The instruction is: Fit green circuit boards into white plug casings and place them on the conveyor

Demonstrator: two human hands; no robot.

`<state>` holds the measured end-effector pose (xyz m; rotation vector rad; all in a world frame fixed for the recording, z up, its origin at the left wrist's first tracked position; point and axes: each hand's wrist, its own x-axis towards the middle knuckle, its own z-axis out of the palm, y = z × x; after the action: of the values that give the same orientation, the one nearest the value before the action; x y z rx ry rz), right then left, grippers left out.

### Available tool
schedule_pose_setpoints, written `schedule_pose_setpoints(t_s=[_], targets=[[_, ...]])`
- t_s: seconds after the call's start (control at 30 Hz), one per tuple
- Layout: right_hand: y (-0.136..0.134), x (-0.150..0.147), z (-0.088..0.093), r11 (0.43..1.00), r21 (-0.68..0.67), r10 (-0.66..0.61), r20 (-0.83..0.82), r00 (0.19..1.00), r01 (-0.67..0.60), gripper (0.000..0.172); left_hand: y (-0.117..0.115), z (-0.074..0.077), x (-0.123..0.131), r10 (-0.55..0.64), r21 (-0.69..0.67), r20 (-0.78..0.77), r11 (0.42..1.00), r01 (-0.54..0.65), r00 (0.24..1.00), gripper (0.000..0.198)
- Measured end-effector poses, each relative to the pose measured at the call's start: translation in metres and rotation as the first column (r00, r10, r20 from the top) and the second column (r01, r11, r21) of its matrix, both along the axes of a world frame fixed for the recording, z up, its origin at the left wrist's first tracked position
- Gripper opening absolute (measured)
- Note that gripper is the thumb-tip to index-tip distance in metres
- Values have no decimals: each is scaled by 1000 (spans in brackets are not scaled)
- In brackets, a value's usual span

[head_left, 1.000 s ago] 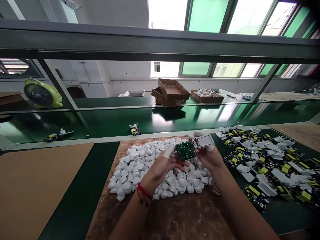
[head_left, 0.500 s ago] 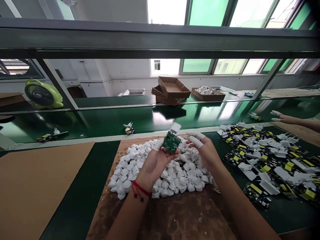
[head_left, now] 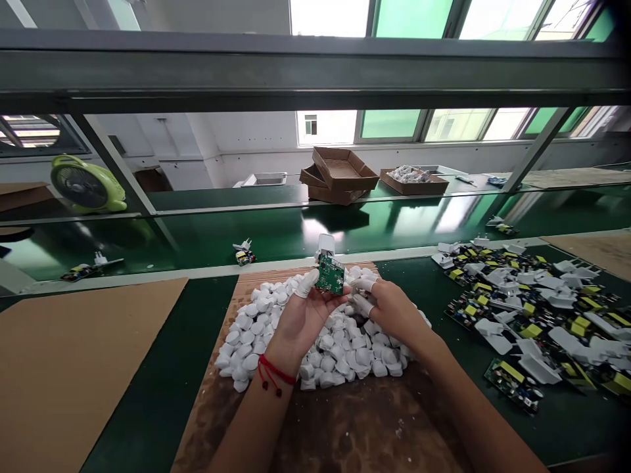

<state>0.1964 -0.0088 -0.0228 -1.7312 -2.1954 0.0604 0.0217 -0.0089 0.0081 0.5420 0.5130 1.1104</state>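
My left hand (head_left: 302, 315) grips a small green circuit board (head_left: 330, 274) with a white plug piece (head_left: 325, 244) on its far end, held upright over a heap of small white plastic caps (head_left: 276, 325). White finger cots cover several fingertips. My right hand (head_left: 387, 312) rests just right of the board on the heap, fingers curled among the caps; what they pinch is hidden. A red string is tied round my left wrist.
A worn brown board (head_left: 340, 420) lies under the heap. Many circuit boards with white plug pieces (head_left: 527, 309) lie at right. A green conveyor belt (head_left: 207, 236) carries single assemblies (head_left: 241, 253). Cardboard sheet (head_left: 69, 368) at left; cardboard trays (head_left: 345, 174) and a green fan (head_left: 86, 184) behind.
My right hand let go of the white plug end and dropped onto the cap heap. My left hand turned the board upright. Another person's hand at far right has left the view.
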Motion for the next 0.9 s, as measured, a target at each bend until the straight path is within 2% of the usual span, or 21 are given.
schedule_pose_setpoints(t_s=[0.3, 0.63, 0.8, 0.9], targets=[[-1, -3, 2, 995, 16, -103, 104, 989, 102, 16, -1, 0, 4, 7, -27, 22, 1000, -6, 1000, 24], [-1, -1, 7, 983, 13, -183, 157, 971, 183, 13, -2, -1, 3, -6, 11, 16, 1000, 6, 1000, 16], [-4, 2, 13, 971, -5, -232, 202, 952, 237, 13, -2, -2, 1, -37, 90, -38, 995, 40, 999, 15], [-6, 2, 17, 971, -21, -228, 206, 952, 237, 14, -2, -4, 1, -70, 131, -47, 989, 75, 996, 22]])
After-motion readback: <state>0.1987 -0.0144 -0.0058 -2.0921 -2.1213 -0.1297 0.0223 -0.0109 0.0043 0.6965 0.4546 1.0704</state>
